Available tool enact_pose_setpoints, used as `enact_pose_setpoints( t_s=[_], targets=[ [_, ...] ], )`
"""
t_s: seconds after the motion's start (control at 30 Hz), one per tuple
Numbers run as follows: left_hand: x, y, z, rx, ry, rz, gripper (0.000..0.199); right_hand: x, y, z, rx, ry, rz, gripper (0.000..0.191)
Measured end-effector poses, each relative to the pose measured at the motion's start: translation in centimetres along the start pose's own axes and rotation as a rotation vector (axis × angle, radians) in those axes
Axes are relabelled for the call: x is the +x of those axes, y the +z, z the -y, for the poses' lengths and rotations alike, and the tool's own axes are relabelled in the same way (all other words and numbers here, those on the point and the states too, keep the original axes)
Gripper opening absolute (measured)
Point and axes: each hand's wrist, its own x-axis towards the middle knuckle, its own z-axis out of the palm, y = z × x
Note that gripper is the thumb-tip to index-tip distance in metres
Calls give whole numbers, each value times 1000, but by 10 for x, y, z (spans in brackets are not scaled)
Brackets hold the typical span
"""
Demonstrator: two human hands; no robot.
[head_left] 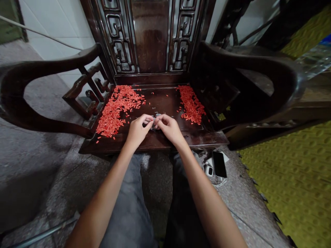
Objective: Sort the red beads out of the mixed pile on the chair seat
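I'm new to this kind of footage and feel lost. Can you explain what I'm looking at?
There is no robot here, just a person's two bare hands. The single picture comes from a camera on their head, looking forward and down. Small red pieces lie in two spreads on the seat of a dark wooden chair. The left hand seems to pinch one; the right hand meets it, but what its fingertips hold is too small to tell.

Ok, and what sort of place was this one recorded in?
Probably a home or small workshop, though I can't tell which. A carved wooden chair serves as the work surface, a phone lies on the speckled floor, and a tiled wall stands behind.
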Motion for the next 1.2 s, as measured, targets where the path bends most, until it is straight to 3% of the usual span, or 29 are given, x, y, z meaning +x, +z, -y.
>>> enact_pose_setpoints(
  t_s=[0.2,0.57,0.87,1.03,1.2],
  targets=[
    [0,-2,-4,83,36,-12,11,-2,0,1,-176,-41,-10,18],
    [-2,-1,-6,198,112,17,13,-4,0,3,-265,-86,-14,20],
    [-3,0,-3,178,86,20,12,-2,0,-6,-144,-86,-19,15],
    [-4,3,1,74,35,26,30,-1,0,-5,-149,-80,-19,16],
    [-3,4,4,98,44,10,22,-1,0,-3,-154,-99,-15,15]
  ],
)
